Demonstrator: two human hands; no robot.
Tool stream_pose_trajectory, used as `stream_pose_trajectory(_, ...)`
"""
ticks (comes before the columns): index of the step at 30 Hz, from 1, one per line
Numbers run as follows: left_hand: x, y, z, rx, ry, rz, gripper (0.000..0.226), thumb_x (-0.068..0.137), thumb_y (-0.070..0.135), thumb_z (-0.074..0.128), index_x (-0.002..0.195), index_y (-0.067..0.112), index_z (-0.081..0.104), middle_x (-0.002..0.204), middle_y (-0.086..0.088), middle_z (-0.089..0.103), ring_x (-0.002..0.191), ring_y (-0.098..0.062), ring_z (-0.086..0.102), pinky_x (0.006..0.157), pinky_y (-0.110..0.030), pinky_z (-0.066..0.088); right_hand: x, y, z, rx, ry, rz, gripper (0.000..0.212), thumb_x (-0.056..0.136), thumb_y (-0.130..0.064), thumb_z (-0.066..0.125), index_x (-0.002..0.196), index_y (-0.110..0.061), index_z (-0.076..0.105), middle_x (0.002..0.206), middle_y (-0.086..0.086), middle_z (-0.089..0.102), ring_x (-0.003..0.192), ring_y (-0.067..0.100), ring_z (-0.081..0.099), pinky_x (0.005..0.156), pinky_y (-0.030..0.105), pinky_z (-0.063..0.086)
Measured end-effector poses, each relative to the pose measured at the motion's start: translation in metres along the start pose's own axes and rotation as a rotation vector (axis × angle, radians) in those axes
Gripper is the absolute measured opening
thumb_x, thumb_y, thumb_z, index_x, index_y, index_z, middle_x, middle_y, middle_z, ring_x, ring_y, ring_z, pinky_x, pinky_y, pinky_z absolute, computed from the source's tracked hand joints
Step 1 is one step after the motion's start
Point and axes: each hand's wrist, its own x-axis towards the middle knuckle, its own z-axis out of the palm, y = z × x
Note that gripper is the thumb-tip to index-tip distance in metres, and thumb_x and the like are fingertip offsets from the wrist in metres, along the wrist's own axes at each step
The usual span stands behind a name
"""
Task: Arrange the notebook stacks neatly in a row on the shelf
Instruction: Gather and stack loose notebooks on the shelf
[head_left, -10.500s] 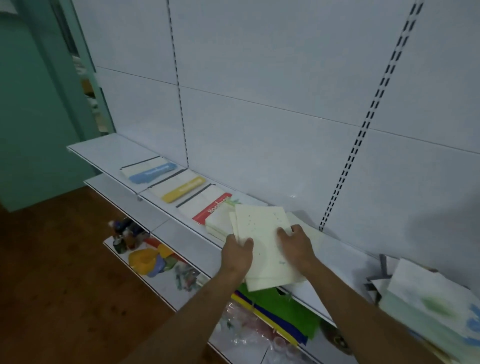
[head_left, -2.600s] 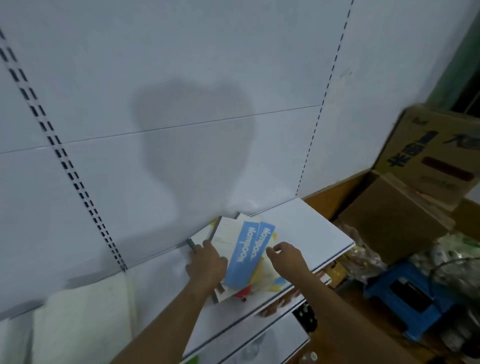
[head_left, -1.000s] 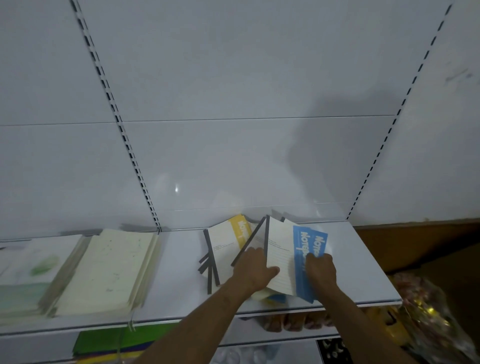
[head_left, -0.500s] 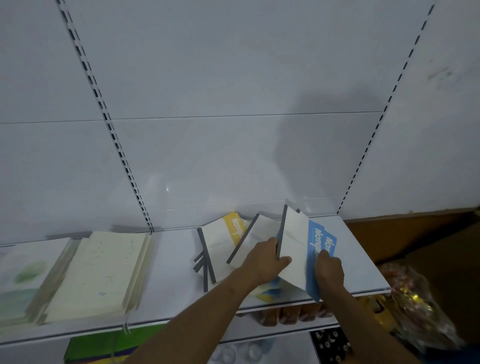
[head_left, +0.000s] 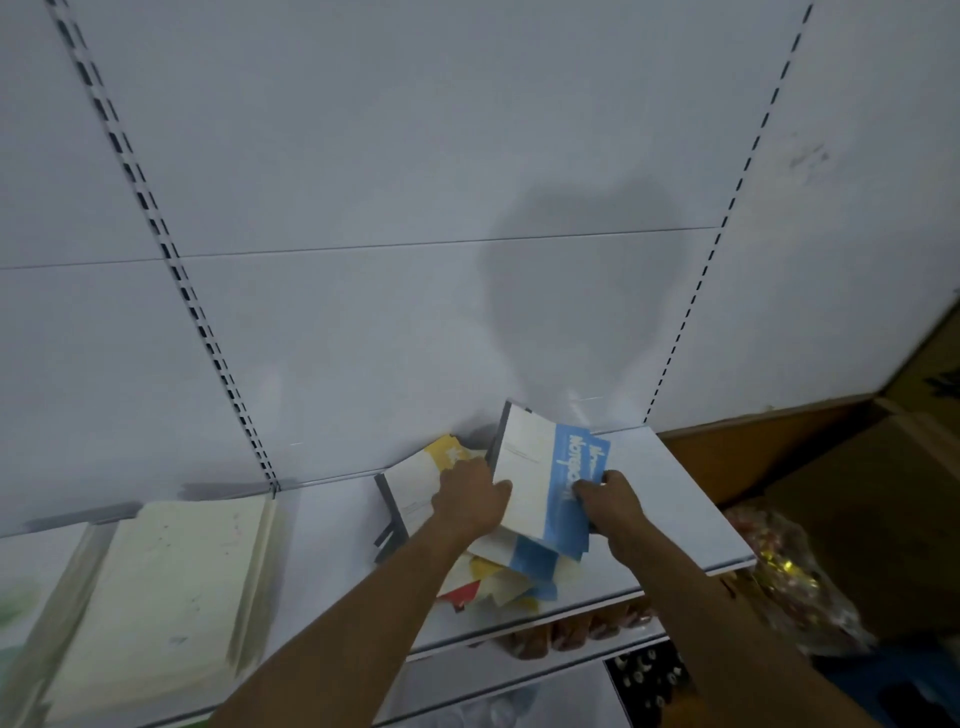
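shelf (head_left: 670, 499) – smooth, faintly glossy white | notebooks (head_left: 540, 483) – paper covers, matt

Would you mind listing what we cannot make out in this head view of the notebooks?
- Loose notebooks under the blue-banded notebook: count hidden by it and both hands.
- Left hand fingertips: tucked behind that cover.
- Cream stack: near end cut by the bottom edge.
- Goods on the lower shelf: too dark and blurred.

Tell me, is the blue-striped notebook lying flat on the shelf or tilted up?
Tilted up. The blue-striped notebook leans over the messy pile, its far edge raised, with the left hand and right hand gripping it.
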Motion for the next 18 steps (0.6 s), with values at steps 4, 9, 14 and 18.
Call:
stream_pose_trajectory(4,0.002,-0.021,0.005,0.073,-0.077,-0.112,0.044,0.094,0.038,0.049,0.126,0.008,0.051,0.129,-0.014,0.052,0.118,-0.03,0.049,0.098,-0.04,0.044,-0.002,0.016,0.019,-0.105,-0.02,0.049,0.03,0.087,-0.012,0.063,0.111,-0.008,0.046,0.117,0.018,0.057,0.103,0.033,0.058,0.081,0.046,0.055)
stream_pose_trajectory(9,-0.002,-0.024,0.0,-0.223,-0.05,-0.068,0.033,0.092,0.026,0.059,0.113,0.002,0.06,0.116,-0.014,0.063,0.104,-0.025,0.06,0.078,-0.026,0.046,-0.011,0.011,0.02,-0.134,0.023,-0.008,0.032,0.089,-0.015,0.062,0.116,-0.004,0.047,0.108,0.012,0.056,0.091,0.023,0.054,0.074,0.035,0.048)
stream_pose_trajectory(14,-0.018,-0.007,-0.02,-0.524,0.118,-0.064,0.031,0.093,0.021,0.059,0.119,0.007,0.053,0.118,-0.009,0.06,0.103,-0.021,0.058,0.082,-0.026,0.046,-0.02,-0.026,0.018,-0.1,0.079,-0.222,0.033,0.09,-0.024,0.059,0.117,-0.01,0.047,0.1,0.003,0.054,0.085,0.02,0.055,0.071,0.031,0.044)
stream_pose_trajectory(18,-0.046,-0.023,-0.043,-0.72,0.283,-0.09,0.04,0.089,0.01,0.063,0.124,0.013,0.044,0.112,-0.001,0.058,0.098,-0.015,0.058,0.076,-0.022,0.052,-0.031,-0.044,0.048,-0.064,-0.044,-0.299,0.023,0.091,-0.024,0.057,0.11,-0.016,0.047,0.1,0.006,0.058,0.084,0.021,0.057,0.075,0.036,0.049)
